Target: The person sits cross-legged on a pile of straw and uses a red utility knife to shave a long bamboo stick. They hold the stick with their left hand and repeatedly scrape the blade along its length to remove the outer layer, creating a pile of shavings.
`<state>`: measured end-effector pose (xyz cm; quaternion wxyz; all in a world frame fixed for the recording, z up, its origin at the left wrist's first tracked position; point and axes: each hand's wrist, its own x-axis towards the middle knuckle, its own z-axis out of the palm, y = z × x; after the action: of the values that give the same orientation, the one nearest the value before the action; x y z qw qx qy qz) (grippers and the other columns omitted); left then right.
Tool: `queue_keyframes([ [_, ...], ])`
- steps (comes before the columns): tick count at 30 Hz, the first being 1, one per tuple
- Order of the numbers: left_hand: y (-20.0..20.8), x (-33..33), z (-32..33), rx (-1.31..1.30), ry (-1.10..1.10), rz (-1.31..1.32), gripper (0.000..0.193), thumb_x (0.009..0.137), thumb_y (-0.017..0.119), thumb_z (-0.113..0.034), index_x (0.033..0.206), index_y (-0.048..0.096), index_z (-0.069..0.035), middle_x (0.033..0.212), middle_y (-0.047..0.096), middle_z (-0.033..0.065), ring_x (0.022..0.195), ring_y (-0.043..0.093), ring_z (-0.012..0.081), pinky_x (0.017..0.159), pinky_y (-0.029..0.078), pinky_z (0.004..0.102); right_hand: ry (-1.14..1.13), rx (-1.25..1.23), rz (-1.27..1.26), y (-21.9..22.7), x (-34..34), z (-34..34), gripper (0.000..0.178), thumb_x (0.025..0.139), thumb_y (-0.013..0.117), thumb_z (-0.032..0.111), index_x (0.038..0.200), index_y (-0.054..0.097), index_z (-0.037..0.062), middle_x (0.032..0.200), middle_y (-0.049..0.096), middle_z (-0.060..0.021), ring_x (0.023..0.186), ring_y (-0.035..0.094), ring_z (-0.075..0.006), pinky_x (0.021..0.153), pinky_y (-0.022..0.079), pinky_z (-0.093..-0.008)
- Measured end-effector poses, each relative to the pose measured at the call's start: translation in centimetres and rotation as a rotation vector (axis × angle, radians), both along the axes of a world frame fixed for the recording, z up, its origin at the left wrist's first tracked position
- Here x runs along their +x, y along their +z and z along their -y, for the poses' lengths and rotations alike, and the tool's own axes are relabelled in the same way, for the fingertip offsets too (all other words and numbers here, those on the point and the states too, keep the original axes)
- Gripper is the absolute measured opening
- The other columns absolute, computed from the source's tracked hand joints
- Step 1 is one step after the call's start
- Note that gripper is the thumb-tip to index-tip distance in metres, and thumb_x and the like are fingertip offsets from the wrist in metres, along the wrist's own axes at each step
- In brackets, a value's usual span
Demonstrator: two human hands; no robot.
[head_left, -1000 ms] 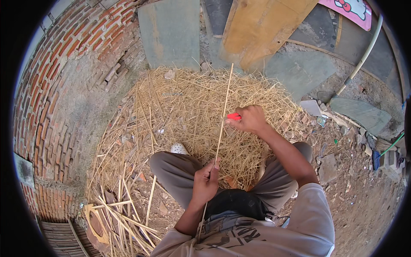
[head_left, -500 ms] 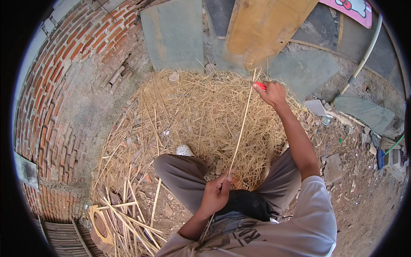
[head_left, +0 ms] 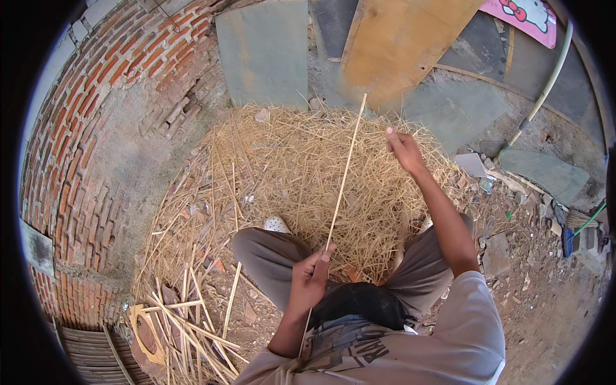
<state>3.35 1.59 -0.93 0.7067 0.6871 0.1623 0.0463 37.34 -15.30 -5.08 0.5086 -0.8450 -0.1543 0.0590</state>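
My left hand [head_left: 310, 279] is closed around a long, thin bamboo strip [head_left: 347, 167] above my lap. The strip slants up and away, its far end free over the back edge of the shavings, and its lower end runs down past my left forearm. My right hand [head_left: 405, 153] is to the right of the strip's far part, apart from it, with the fingers curled. What lies inside those fingers is hidden; the red piece seen there earlier does not show. A pile of straw-coloured shavings [head_left: 308, 160] covers the ground before my crossed legs.
Several cut bamboo sticks [head_left: 192, 327] lie at the lower left, near a brick wall [head_left: 83, 160]. Grey boards [head_left: 263, 58] and a tan board [head_left: 404, 45] lean at the back. On the right are a pale pipe [head_left: 548, 83], rubble, and a broom [head_left: 570, 239].
The strip's far end has swung left, away from my right hand. My right hand has turned and moved slightly nearer; the red piece has gone out of sight. My left hand has shifted a little left.
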Motion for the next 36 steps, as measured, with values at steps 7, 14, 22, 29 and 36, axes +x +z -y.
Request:
queue_keyframes([
  [7, -1.1, 2.8, 0.8, -0.383, -0.067, -0.065, 0.038, 0.104, 0.044, -0.024, 0.13, 0.053, 0.003, 0.053, 0.039, -0.0045, 0.043, 0.033, 0.0026, 0.043, 0.029, 0.0192, 0.24, 0.574, -0.479, 0.1, -6.4, -4.9, 0.038, 0.093, 0.064, 0.038, 0.071, 0.048, 0.0122, 0.05, 0.036, 0.0073, 0.04, 0.029, -0.0051, 0.039, 0.023, -0.0239],
  [14, -0.8, 0.5, 1.1, -0.417, -0.066, -0.123, 0.037, 0.104, 0.044, -0.023, 0.13, 0.053, 0.001, 0.05, 0.035, -0.0034, 0.042, 0.031, 0.0048, 0.044, 0.028, 0.0219, 0.209, 0.604, -0.502, 0.4, -4.9, -3.9, 0.038, 0.092, 0.066, 0.036, 0.071, 0.051, 0.0089, 0.052, 0.04, 0.0063, 0.041, 0.034, -0.0071, 0.04, 0.029, -0.0279],
  [22, -1.0, 1.5, 1.0, -0.165, 0.042, 0.028, 0.038, 0.103, 0.046, -0.018, 0.137, 0.048, 0.0, 0.053, 0.036, -0.0055, 0.045, 0.031, 0.0026, 0.044, 0.027, 0.021, 0.38, -0.282, 0.507, 2.4, -9.7, -3.8, 0.068, 0.078, 0.056, 0.073, 0.066, 0.061, 0.0067, 0.05, 0.054, -0.0112, 0.049, 0.06, -0.028, 0.05, 0.047, -0.0387],
  [29, -0.3, 0.9, 1.0, -0.023, 0.008, 0.009, 0.038, 0.102, 0.045, -0.011, 0.14, 0.048, -0.004, 0.062, 0.038, -0.0098, 0.052, 0.032, -0.001, 0.047, 0.026, 0.0179, 0.361, -0.306, 0.725, 2.3, -10.8, -4.1, 0.064, 0.076, 0.061, 0.071, 0.059, 0.058, 0.0096, 0.046, 0.051, -0.0076, 0.041, 0.055, -0.0289, 0.044, 0.044, -0.0395],
  [36, 0.1, 1.0, 1.1, 0.09, -0.017, 0.01, 0.036, 0.101, 0.046, -0.009, 0.136, 0.051, -0.002, 0.064, 0.037, -0.0102, 0.055, 0.03, -0.0014, 0.049, 0.024, 0.0174, 0.32, -0.309, 0.821, 0.9, -9.5, -4.7, 0.072, 0.075, 0.054, 0.079, 0.06, 0.062, 0.0093, 0.043, 0.05, -0.0063, 0.039, 0.055, -0.0241, 0.041, 0.043, -0.0378],
])
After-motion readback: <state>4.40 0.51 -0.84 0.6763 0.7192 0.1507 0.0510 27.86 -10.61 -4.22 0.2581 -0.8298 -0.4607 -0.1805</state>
